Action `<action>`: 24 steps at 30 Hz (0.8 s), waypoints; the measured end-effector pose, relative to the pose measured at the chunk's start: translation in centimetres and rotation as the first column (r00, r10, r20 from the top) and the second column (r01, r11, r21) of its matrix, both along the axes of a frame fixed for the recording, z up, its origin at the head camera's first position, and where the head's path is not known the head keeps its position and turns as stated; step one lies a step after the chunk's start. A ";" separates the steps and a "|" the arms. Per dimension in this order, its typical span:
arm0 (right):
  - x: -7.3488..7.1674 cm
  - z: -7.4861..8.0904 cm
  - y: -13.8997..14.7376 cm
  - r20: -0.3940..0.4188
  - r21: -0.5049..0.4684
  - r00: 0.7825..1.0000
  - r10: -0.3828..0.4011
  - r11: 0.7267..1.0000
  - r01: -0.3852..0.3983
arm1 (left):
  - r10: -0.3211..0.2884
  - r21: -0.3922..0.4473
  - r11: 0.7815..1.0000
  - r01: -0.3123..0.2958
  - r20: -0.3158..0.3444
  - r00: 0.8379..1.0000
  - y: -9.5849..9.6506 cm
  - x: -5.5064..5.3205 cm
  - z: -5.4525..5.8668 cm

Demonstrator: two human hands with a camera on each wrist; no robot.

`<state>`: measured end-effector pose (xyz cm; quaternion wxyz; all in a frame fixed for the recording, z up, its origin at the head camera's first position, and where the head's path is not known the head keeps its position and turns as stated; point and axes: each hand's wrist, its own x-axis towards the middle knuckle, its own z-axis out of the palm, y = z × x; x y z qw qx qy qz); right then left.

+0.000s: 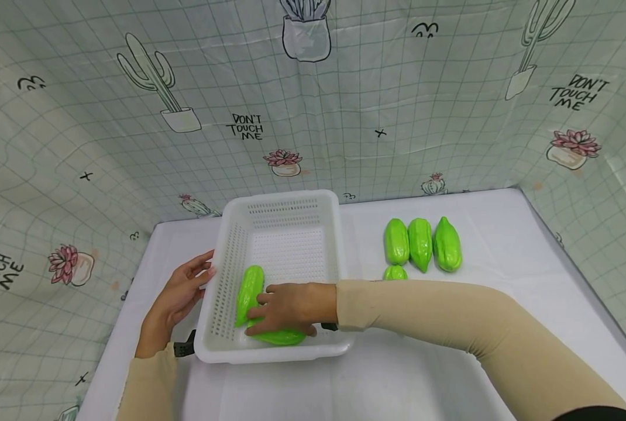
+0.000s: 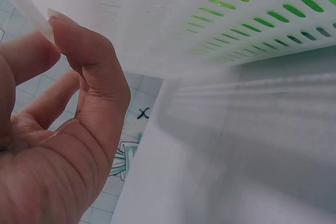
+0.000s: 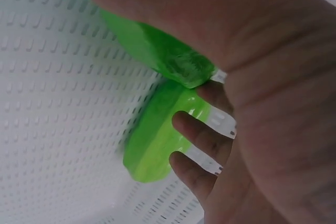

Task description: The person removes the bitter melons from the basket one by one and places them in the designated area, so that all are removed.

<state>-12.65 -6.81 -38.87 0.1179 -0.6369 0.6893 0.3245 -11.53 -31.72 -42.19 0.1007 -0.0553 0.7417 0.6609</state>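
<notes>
A white perforated plastic basket stands on the table. My left hand pinches its left rim between thumb and fingers, as the left wrist view shows close up. Inside the basket my right hand reaches over two glossy, ridged green toy vegetables. One green vegetable lies lengthwise along the left wall. The other green vegetable lies crosswise at the near end, partly covered by the right hand. In the right wrist view the fingers are spread and nearly straight, one fingertip at this vegetable's end.
Several more green vegetables lie right of the basket, one of them partly hidden behind the right sleeve. The table has a white cover. A grid-and-cactus-print cloth hangs behind and along both sides.
</notes>
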 end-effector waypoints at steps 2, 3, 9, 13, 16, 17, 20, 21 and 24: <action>0.0 0.0 0.0 0.013 -0.003 1.000 -0.022 1.000 0.022 | 0.000 0.000 1.000 0.000 0.001 1.000 0.0 0.0 0.0; 0.0 0.0 -0.1 0.018 -0.005 0.999 -0.032 0.999 0.032 | 0.000 0.000 1.000 0.000 0.002 1.000 0.0 0.0 0.1; -0.1 0.1 -0.2 0.016 -0.001 0.999 -0.050 0.999 0.050 | 0.004 -0.008 1.000 -0.004 0.006 1.000 0.1 0.0 0.1; -0.1 0.2 -0.1 0.024 0.011 0.998 -0.061 0.998 0.061 | 0.010 -0.011 1.000 -0.010 0.009 1.000 0.1 0.1 0.1; 0.0 0.1 -0.1 0.034 0.022 0.998 -0.062 0.998 0.061 | 0.011 -0.009 1.000 -0.011 0.012 1.000 0.2 0.1 0.1; 0.0 0.0 0.0 0.030 0.025 0.998 -0.055 0.998 0.054 | 0.011 -0.009 1.000 -0.011 0.012 1.000 0.2 0.1 0.1; 0.1 -0.2 0.0 0.018 0.022 0.999 -0.037 0.999 0.037 | 0.009 -0.007 1.000 -0.009 0.012 1.000 0.2 0.0 0.1; 0.1 -0.3 0.0 0.009 0.020 0.999 -0.031 0.999 0.031 | 0.009 -0.006 1.000 -0.009 0.013 1.000 0.2 0.0 0.1; 0.0 -0.2 0.2 -0.012 0.015 1.000 -0.028 0.999 0.028 | 0.012 -0.007 1.000 -0.012 0.014 1.000 0.2 0.0 0.2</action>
